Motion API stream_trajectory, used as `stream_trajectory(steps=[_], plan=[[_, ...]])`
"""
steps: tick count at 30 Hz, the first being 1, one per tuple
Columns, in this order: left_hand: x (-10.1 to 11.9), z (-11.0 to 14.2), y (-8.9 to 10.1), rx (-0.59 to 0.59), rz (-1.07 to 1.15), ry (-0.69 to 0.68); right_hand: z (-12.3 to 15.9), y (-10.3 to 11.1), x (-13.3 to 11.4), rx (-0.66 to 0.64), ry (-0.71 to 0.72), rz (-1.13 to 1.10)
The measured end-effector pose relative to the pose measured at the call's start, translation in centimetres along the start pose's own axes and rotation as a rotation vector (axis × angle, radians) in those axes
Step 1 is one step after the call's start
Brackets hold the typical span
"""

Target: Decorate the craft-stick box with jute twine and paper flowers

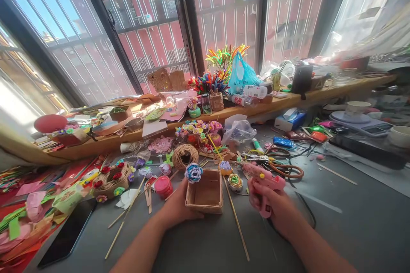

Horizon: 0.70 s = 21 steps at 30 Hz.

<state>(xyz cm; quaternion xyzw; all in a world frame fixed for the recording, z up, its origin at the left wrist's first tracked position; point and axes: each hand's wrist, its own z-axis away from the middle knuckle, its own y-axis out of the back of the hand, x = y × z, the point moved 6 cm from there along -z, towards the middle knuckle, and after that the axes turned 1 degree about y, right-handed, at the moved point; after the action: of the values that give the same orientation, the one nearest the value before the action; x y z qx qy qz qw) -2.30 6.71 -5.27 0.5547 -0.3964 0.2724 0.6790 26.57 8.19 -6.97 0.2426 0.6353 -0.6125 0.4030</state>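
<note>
My left hand (177,202) is closed round the left side of a small square wooden box (205,210), its open top tilted toward me. A blue and white paper flower (194,173) sits at the box's far left corner. In my right hand (272,202) is a pink hot glue gun (265,179), its nozzle pointing left, to the right of the box. Between the two lie a yellow-green paper flower (235,182) and a purple and orange one (225,167). A thin wooden stick (236,219) lies just right of the box.
A twine roll (185,156) and a pink jar (163,186) stand behind and left of the box. Scissors (286,169) lie beyond the glue gun. At left are a flower-trimmed twine basket (112,181) and a phone (68,232). A cluttered wooden ledge (275,103) runs below the window.
</note>
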Motion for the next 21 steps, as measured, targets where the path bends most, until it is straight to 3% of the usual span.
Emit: stream_trajectory(steps=[7,13,21], plan=[[1.1,-0.1,-0.4,-0.034,0.03,0.022,1.1,-0.2,0.0,0.042,0.029,0.218],[0.7,-0.5,-0.5,-0.056,-0.005,0.003,1.7,-3.5,-1.5,-0.037,0.108,0.577],[1.0,-0.7,-0.8,-0.113,0.012,-0.006,1.3,-6.0,-2.8,-0.132,0.262,0.76]])
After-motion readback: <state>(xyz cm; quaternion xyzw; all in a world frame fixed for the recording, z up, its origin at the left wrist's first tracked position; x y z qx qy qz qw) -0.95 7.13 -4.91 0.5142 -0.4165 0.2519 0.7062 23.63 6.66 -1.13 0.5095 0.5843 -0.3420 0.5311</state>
